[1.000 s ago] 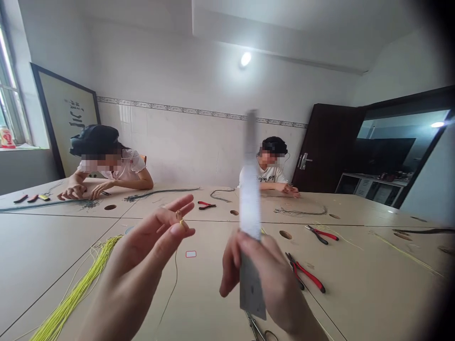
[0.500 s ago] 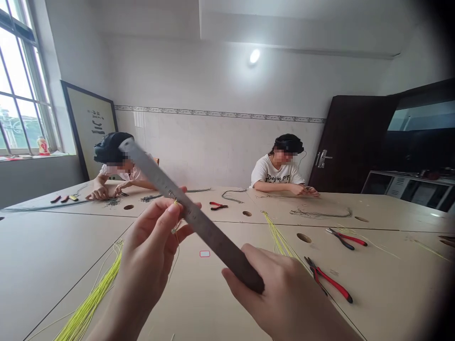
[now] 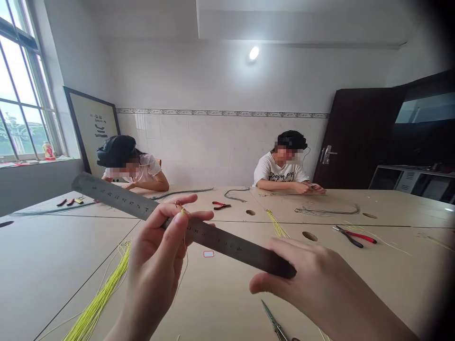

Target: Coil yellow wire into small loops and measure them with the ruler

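Observation:
A steel ruler (image 3: pixel 227 246) slants across the view, its far end up at the left and its near end in my right hand (image 3: pixel 313 274), which is closed on it. My left hand (image 3: pixel 156 255) pinches a thin yellow cord (image 3: pixel 183 211) between thumb and forefinger, at the ruler's middle. A small loop at the pinch is too fine to make out, and a loose strand hangs below it. The other left fingers reach past the ruler. Beside my left forearm lies a bundle of yellow cords (image 3: pixel 103 289).
Scissors (image 3: pixel 273 322) lie at the front edge of view. Red-and-black pliers (image 3: pixel 355 236) rest at the right, smaller ones (image 3: pixel 221 205) mid-table. More yellow cords (image 3: pixel 275 222) lie beyond my right hand. Two people (image 3: pixel 284 170) work across the table (image 3: pixel 220 293), which has round holes.
The ruler has swung from steep to flatter, its far end dropping leftward. My right hand has moved right and now covers the nearer pliers. Scissors have come into view at the front.

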`<state>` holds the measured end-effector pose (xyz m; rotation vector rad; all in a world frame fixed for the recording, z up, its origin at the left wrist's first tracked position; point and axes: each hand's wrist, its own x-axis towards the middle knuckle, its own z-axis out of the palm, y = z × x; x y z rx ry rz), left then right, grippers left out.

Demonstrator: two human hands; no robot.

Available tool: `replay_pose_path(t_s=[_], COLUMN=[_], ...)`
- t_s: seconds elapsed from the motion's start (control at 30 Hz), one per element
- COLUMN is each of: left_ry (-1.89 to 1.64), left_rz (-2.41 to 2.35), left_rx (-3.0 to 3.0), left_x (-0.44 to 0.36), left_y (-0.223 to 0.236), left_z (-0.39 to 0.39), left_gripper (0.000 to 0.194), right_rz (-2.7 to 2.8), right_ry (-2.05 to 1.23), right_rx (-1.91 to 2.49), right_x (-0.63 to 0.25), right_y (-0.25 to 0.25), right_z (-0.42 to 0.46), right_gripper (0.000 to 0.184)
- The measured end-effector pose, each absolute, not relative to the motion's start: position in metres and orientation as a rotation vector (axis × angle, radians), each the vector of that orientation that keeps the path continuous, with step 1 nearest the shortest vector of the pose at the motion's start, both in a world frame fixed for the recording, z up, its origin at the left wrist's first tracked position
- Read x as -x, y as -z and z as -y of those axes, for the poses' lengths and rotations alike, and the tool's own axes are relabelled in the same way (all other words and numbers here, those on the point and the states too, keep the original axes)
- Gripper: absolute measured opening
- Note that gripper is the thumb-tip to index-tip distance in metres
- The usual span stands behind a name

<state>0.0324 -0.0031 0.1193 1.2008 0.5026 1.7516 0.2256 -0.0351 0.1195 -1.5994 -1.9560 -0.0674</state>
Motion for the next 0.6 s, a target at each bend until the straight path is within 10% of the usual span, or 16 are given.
replay_pose_path(t_s=[0.6], left_ry=[-0.812], left_rz=[-0.473], left_rx=[-1.608], left_x=[-0.038], left_y=[-0.118], left_z=[0.009], left_gripper=[0.020], right_rz=[2.086], right_ry=[-0.854], right_rx=[1.362], right_x=[-0.216], right_y=[-0.117], right_z=[0.019], right_gripper=[0.019])
